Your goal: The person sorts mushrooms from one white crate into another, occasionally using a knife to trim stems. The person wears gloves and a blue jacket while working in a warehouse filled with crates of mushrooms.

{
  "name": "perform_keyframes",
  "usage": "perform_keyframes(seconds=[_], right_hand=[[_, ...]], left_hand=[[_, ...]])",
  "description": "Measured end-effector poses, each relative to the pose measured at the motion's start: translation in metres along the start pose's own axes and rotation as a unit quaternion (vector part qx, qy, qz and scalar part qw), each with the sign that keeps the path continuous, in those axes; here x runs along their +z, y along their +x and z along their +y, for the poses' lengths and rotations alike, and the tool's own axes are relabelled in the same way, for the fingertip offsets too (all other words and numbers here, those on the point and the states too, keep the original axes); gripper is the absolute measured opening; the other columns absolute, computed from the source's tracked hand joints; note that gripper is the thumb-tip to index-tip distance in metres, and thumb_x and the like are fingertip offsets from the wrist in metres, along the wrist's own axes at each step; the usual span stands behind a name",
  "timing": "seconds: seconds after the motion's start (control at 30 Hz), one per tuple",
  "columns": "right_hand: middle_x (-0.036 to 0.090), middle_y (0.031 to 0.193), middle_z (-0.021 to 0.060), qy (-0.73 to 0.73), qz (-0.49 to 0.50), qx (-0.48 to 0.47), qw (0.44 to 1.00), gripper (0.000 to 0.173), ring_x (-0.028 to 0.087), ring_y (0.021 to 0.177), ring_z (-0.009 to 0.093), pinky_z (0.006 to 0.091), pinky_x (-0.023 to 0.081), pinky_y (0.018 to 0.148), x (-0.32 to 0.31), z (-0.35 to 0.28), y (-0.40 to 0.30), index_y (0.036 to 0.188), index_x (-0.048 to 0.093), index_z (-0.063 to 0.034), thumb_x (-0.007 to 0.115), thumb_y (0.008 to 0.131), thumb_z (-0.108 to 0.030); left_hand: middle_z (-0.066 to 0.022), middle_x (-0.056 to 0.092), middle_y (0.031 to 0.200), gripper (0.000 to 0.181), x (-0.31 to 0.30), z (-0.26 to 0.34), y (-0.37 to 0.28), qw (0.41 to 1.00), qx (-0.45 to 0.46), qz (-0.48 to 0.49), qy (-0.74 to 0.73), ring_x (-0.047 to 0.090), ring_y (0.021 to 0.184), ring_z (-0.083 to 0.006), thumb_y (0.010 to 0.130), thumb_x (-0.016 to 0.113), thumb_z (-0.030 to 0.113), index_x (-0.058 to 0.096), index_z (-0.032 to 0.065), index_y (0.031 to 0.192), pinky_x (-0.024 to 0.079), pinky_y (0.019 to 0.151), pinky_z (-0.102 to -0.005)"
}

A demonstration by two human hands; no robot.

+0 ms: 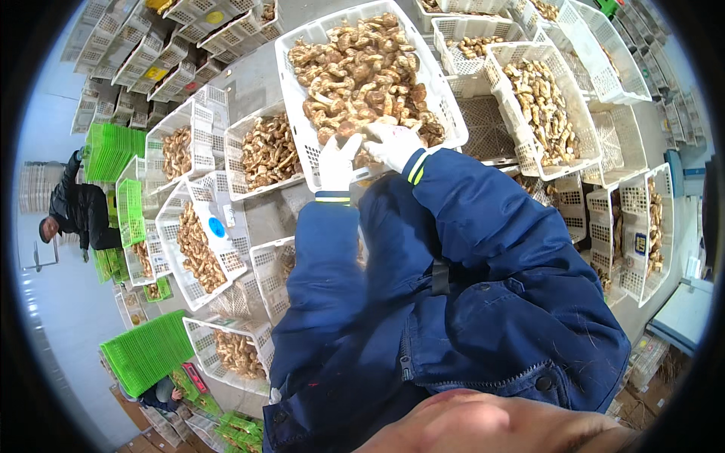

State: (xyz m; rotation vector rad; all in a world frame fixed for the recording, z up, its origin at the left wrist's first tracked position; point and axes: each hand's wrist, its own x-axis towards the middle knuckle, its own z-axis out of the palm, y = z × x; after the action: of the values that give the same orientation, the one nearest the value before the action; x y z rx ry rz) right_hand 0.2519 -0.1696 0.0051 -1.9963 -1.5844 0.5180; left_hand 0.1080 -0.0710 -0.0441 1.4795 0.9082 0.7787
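Note:
A large white plastic crate (460, 127) heaped with brown-and-cream mushrooms (368, 68) lies before me. Both hands wear white gloves and are at the crate's near edge. My left hand (338, 161) has its thumb and forefinger at a round brown mushroom cap (346, 129); whether they grip it is unclear. Close beside it on the right, my right hand (395, 144) reaches in over the mushrooms with bent fingers. A pale mushroom stem (387, 120) shows by its fingers, and glare hides whether it is held.
Smaller white crates of mushrooms stand at left (263, 150) and right (541, 107). A crate with a blue round tag (217, 227) is at lower left. Green crates (150, 351) are stacked beyond. One person (79, 209) stands at far left; another (161, 393) is partly hidden at lower left.

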Motion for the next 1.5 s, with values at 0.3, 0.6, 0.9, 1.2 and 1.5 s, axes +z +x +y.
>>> perform_keyframes(seconds=[0.3, 0.6, 0.9, 1.2, 1.5], right_hand=[[0.064, 0.115, 0.0140, 0.035, 0.083, -0.153, 0.984, 0.035, 0.060, 0.107, 0.033, 0.0396, 0.047, 0.092, 0.004, 0.012, 0.002, 0.120, 0.062, -0.0085, 0.055, 0.092, -0.028], [0.069, 0.095, 0.0127, 0.206, 0.109, 0.113, 0.966, 0.030, 0.066, 0.086, 0.025, 0.0368, 0.052, 0.076, -0.035, 0.072, 0.017, 0.118, 0.065, -0.0120, 0.053, 0.093, -0.023], [0.070, 0.098, 0.0045, -0.367, -0.174, -0.051, 0.912, 0.025, 0.067, 0.096, 0.024, 0.0404, 0.048, 0.087, -0.049, 0.087, 0.044, 0.096, 0.070, -0.0204, 0.048, 0.085, -0.014], [0.069, 0.090, 0.0056, -0.405, -0.055, -0.099, 0.907, 0.023, 0.068, 0.090, 0.026, 0.0429, 0.052, 0.076, -0.044, 0.098, 0.042, 0.096, 0.071, -0.0202, 0.053, 0.086, -0.012], [0.068, 0.083, 0.0083, -0.456, -0.251, -0.174, 0.836, 0.012, 0.068, 0.077, 0.028, 0.0404, 0.053, 0.066, -0.031, 0.082, 0.056, 0.088, 0.069, -0.0159, 0.060, 0.080, -0.015]], left_hand=[[-0.0083, 0.065, 0.098, 0.031, -0.012, 0.023, -0.018, 0.997, 0.008, 0.066, -0.028, 0.066, 0.085, -0.0216, 0.090, 0.062, 0.005, 0.060, 0.0022, 0.121, 0.056, 0.064, -0.0323], [-0.0152, 0.062, 0.118, 0.031, -0.149, 0.040, 0.028, 0.867, -0.105, 0.097, -0.477, 0.059, 0.111, -0.0300, 0.098, 0.052, 0.025, 0.054, 0.0025, 0.119, 0.050, 0.090, -0.0437], [-0.0125, 0.065, 0.115, 0.033, -0.048, 0.024, 0.003, 0.989, 0.019, 0.122, -0.083, 0.066, 0.092, -0.0186, 0.099, 0.050, 0.017, 0.054, -0.0022, 0.126, 0.051, 0.078, -0.0263], [-0.0101, 0.067, 0.105, 0.024, -0.038, 0.028, -0.011, 0.977, 0.097, 0.103, 0.159, 0.064, 0.087, -0.0158, 0.093, 0.055, 0.004, 0.062, -0.0020, 0.115, 0.050, 0.080, -0.0272], [-0.0109, 0.067, 0.104, 0.017, -0.028, 0.018, -0.014, 0.970, 0.134, 0.131, 0.152, 0.065, 0.092, -0.0197, 0.090, 0.059, 0.007, 0.068, 0.0061, 0.105, 0.050, 0.083, -0.0299]])
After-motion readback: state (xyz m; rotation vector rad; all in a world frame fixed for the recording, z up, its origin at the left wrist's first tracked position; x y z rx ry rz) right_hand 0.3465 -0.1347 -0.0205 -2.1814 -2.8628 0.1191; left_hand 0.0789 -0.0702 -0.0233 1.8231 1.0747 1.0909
